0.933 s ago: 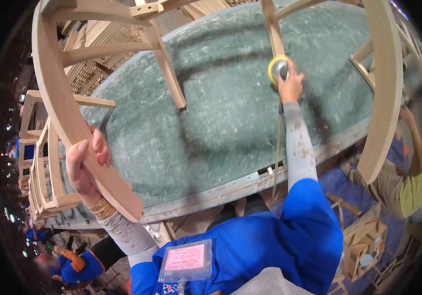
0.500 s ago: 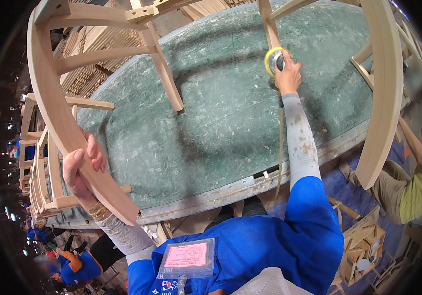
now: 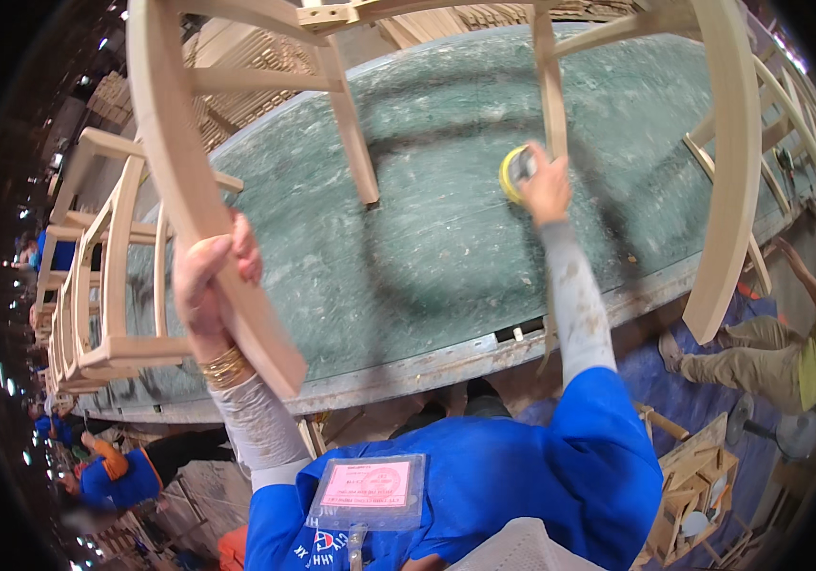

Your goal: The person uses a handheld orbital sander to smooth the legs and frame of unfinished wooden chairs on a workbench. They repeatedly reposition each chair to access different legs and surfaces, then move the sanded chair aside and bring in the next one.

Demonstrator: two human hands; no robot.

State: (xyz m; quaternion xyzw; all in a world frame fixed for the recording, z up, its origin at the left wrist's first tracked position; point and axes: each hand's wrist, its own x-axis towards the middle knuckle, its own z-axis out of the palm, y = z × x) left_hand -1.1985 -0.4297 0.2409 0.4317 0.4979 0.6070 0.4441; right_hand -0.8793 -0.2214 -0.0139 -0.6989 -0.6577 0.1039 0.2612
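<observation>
Pale wooden chair frame (image 3: 208,209), yellow sanding pad (image 3: 509,174), mottled green tabletop (image 3: 446,247), blue sleeves (image 3: 598,457).

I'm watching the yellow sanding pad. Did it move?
Cannot tell: the yellow sanding pad and right hand hug the same chair leg, though the camera shifted.

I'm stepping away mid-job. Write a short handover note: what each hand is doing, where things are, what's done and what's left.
Left hand: closed around a leg of the unfinished wooden chair frame, which stands inverted over the green worktable.
Right hand: holds a yellow sanding pad against a thin leg of the frame, near its lower end.
Done: cannot tell which parts have been sanded.
Left: probably the other legs and rails. More bare frames are stacked at the table's left end.
</observation>
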